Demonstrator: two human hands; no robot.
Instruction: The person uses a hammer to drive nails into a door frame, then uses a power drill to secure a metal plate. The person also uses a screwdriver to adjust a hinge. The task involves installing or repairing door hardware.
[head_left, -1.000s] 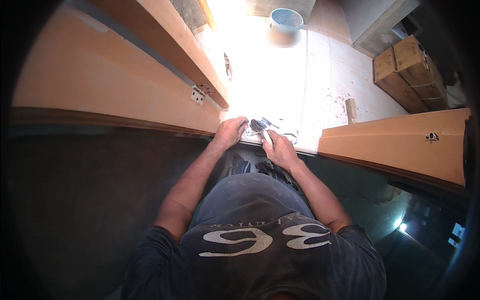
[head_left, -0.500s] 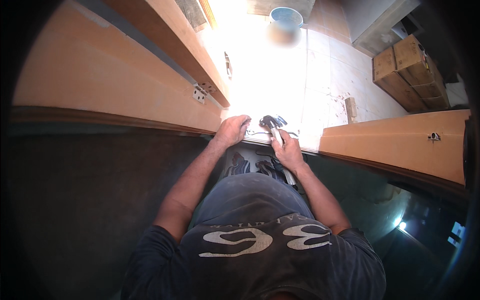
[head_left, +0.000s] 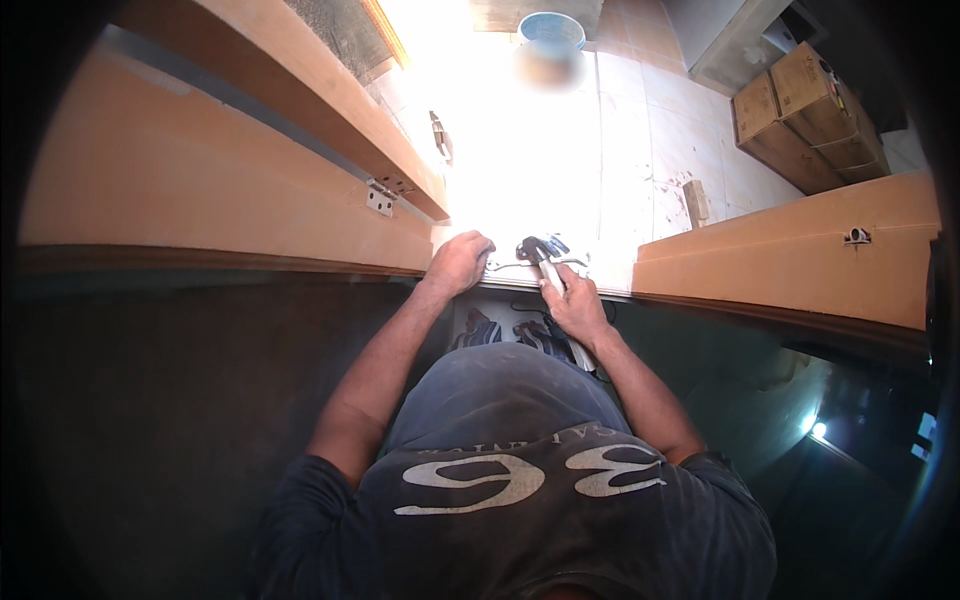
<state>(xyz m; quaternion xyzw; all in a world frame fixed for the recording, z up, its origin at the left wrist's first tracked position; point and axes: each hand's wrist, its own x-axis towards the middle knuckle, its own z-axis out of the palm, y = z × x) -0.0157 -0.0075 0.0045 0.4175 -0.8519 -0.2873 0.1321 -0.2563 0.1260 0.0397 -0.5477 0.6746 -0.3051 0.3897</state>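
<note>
My right hand [head_left: 577, 308] is wrapped round the pale handle of a hammer [head_left: 550, 276]. The hammer's dark head points away from me, just above the sill between the two orange-brown frame pieces. My left hand [head_left: 461, 263] is beside the end of the left frame piece [head_left: 230, 190], fingers curled and pinched together; whatever they hold is too small to make out. Between the hands a thin dark cord-like thing [head_left: 512, 265] lies along the bright sill. A small dark object next to the hammer head is washed out by glare.
A metal hinge [head_left: 380, 198] is fixed on the left frame. The right frame piece [head_left: 790, 245] carries a latch fitting [head_left: 857, 236]. Beyond are a wood block [head_left: 695, 204], cardboard boxes [head_left: 800, 125] and a blue-rimmed bucket [head_left: 551, 33]. My shoes [head_left: 480, 328] show below the sill.
The view has turned slightly, so the frames, boxes and bucket sit a little differently in the picture. Both hands stay almost in place, with the hammer still in my right.
</note>
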